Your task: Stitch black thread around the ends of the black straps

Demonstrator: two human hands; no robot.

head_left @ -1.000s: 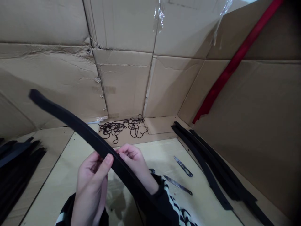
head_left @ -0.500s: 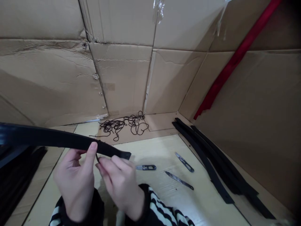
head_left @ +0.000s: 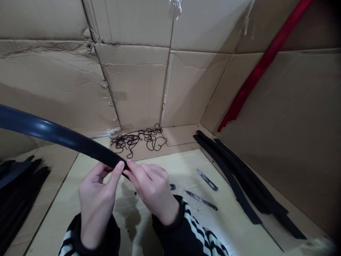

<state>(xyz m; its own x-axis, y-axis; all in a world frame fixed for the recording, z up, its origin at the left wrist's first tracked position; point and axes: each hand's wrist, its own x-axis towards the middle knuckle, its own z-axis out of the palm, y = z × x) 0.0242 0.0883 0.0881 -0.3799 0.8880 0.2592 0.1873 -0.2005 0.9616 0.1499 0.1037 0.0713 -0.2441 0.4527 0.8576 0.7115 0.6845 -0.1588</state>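
Note:
A long, glossy black strip point(head_left: 66, 137) curves in from the left edge and ends at my hands. My left hand point(head_left: 99, 195) pinches it between thumb and fingers near its right end. Right beside that, my right hand point(head_left: 154, 188) is closed on the strip's end, its fingertips almost touching the left thumb. The tip of the strip is mostly hidden behind my right hand, and whether a cord is also in these fingers cannot be made out. Partly covered by the right hand is a pair of thread snips point(head_left: 173, 186).
Another pair of snips point(head_left: 207, 180) and a slim pointed blade point(head_left: 201, 201) lie to the right. Tangled black cord point(head_left: 126, 140) lies at the back. Black strips rest at right point(head_left: 234, 174) and left point(head_left: 21, 199). Cardboard walls point(head_left: 138, 81) enclose the table; a red strip point(head_left: 255, 78) hangs there.
Both hands have shifted right. The strip's left part has risen and it slants more steeply. My right hand has gone from pinching a thin black cord below the strip to gripping the strip's end.

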